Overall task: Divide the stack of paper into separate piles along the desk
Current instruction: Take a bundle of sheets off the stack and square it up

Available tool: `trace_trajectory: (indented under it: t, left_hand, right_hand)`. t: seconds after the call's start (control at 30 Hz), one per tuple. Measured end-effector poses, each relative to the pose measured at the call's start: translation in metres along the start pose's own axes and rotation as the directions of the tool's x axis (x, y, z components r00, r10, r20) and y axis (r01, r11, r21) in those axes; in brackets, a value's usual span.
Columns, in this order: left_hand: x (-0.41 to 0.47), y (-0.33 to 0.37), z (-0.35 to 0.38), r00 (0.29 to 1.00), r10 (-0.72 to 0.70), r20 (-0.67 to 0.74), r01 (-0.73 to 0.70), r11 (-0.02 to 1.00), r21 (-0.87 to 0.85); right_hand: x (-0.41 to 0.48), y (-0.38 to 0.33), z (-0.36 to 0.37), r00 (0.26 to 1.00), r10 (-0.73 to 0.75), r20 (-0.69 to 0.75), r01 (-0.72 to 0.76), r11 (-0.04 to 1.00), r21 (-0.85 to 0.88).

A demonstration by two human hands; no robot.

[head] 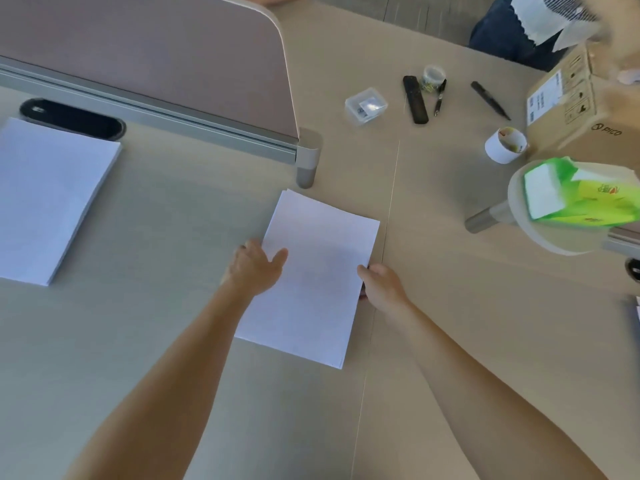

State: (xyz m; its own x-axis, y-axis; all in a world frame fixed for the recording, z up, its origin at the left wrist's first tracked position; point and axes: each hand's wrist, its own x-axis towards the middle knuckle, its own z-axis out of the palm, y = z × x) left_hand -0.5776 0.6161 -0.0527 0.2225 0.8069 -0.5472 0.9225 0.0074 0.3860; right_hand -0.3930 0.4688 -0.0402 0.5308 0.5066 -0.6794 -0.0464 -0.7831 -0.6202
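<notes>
Two bare forearms reach in from the desk's (138,230) near edge to a thin paper pile (318,271), which lies tilted beside the seam at the middle of the desk. The left hand (258,268) grips the pile's left edge, thumb flat on the top sheet and fingers curled at the side. The right hand (381,282) pinches the right edge, thumb on top, fingertips tucked beneath. A thicker paper stack (52,199) lies well apart by the desk's left edge, just in front of a black cable port (72,117). Toward the far right corner sit a remote (415,98), a pen (440,97), a clear plastic box (366,105), a paper cup (505,145) and a cardboard box (581,109).
</notes>
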Motion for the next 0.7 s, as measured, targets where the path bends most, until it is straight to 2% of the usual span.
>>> trace_trajectory:
  t: [0.1,0.2,0.27,0.4,0.47,0.57,0.63,0.7]
  left_hand:
    - [-0.012,-0.011,-0.003,1.0,0.02,-0.015,-0.02,1.0,0.007]
    - [-0.034,-0.023,-0.008,0.998,0.068,-0.005,-0.068,0.998,0.006]
    - [-0.05,-0.037,-0.004,0.997,0.067,0.025,-0.069,0.995,0.072]
    - [-0.08,-0.064,0.018,0.993,0.076,0.093,-0.097,0.963,0.252]
    - [-0.089,-0.068,0.028,0.991,0.102,0.087,-0.125,0.935,0.331]
    - [-0.094,-0.067,0.041,0.975,0.218,0.043,-0.206,0.812,0.547]
    - [-0.098,-0.064,0.047,0.969,0.242,0.041,-0.215,0.755,0.619]
    - [-0.102,-0.061,0.047,0.978,0.204,0.036,-0.181,0.762,0.622]
  right_hand:
    - [-0.003,0.014,-0.003,1.0,-0.028,0.009,0.028,0.999,0.03]
    - [-0.035,0.021,0.003,0.996,-0.035,-0.085,0.033,0.999,-0.031]
    - [-0.056,0.038,0.017,0.994,-0.013,-0.108,0.0,0.993,-0.117]
    - [-0.091,0.066,0.052,0.994,-0.094,-0.059,0.073,0.953,-0.294]
    - [-0.099,0.072,0.064,0.986,-0.153,-0.064,0.108,0.885,-0.453]
    - [-0.108,0.074,0.073,0.958,-0.272,-0.084,0.13,0.681,-0.721]
    - [-0.11,0.074,0.076,0.965,-0.25,-0.081,0.094,0.617,-0.781]
    - [-0.11,0.075,0.079,0.972,-0.23,-0.051,0.089,0.559,-0.825]
